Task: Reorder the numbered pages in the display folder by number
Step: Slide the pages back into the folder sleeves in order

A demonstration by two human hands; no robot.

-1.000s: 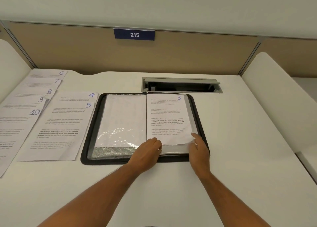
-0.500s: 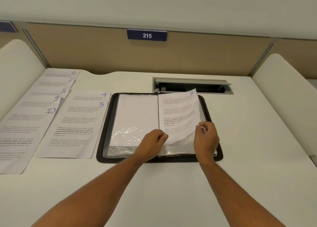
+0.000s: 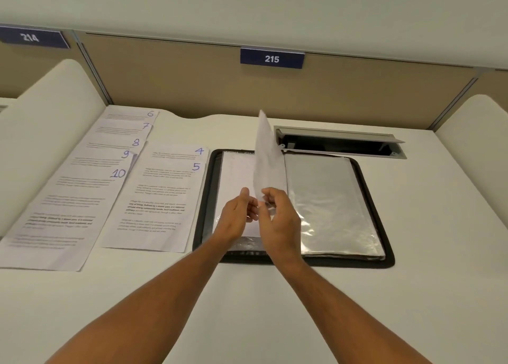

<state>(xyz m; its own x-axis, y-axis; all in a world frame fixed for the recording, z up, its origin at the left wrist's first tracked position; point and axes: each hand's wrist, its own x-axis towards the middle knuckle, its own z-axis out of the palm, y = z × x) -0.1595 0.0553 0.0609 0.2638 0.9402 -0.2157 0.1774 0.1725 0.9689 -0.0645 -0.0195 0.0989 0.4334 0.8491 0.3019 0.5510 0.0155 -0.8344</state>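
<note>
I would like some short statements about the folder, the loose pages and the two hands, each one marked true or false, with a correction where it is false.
1. The display folder lies open on the desk. True.
2. The raised sheet lies flat in the folder. False: it stands up on edge over the middle of the folder.
3. The right hand pinches the lower edge of the raised sheet. True.
4. The loose pages lie to the right of the folder. False: pages 4 to 10 lie to its left.
5. The left hand rests flat on the desk. False: it is raised at the sheet's lower edge.
</note>
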